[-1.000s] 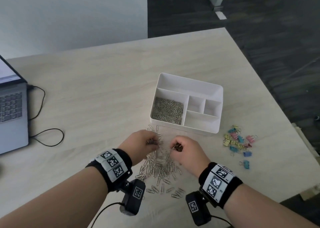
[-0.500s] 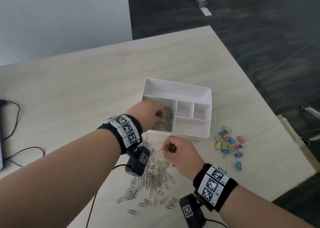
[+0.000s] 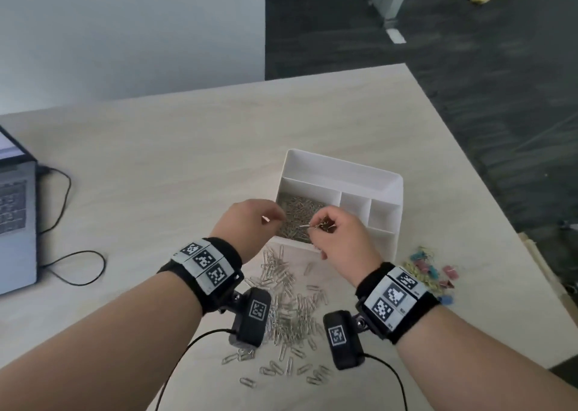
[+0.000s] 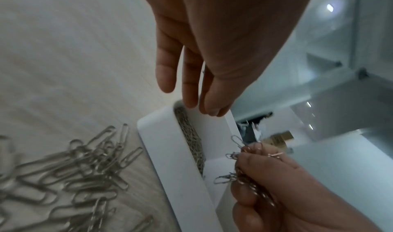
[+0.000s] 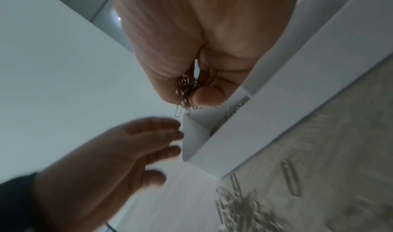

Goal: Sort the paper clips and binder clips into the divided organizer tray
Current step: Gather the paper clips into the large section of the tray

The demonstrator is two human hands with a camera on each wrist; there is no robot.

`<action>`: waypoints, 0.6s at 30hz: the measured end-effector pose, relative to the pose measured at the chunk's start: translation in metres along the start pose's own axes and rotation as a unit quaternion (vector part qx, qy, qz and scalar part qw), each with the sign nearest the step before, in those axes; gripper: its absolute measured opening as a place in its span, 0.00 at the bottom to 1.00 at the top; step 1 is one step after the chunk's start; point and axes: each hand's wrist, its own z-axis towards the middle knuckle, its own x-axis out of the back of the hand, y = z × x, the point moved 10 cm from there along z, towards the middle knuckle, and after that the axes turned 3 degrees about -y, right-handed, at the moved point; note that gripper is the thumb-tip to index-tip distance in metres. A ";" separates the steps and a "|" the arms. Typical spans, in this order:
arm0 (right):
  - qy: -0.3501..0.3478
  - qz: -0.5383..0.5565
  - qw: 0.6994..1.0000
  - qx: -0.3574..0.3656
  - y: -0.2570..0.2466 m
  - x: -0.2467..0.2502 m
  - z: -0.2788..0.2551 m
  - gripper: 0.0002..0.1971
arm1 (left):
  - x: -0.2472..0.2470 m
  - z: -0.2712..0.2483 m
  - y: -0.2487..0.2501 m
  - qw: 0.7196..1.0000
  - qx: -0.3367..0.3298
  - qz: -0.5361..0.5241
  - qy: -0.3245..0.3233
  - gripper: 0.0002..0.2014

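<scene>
Pale wooden table [image 3: 194,147] is holding a half-sorted job seen from the head view, organizer tray [image 3: 337,173] already carrying paper clips [image 3: 300,210] while a loose pile [image 3: 291,301] and binder clips [image 3: 428,270] are waiting outside it; from the left wrist, the left hand [image 4: 212,42] is hanging slack-fingered and empty over the tray; from the right wrist, the right hand [image 5: 202,42] is clutching a bunch of clips [image 5: 187,91] above that compartment.

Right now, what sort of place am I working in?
Probably an office: a pale desk with a laptop at its left edge, a white organizer tray and loose paper clips, dark carpet beyond.
</scene>
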 end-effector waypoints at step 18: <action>0.021 -0.105 0.993 0.043 -0.006 -0.020 0.034 0.14 | -0.012 -0.090 -0.092 0.994 0.098 0.037 -0.020 0.12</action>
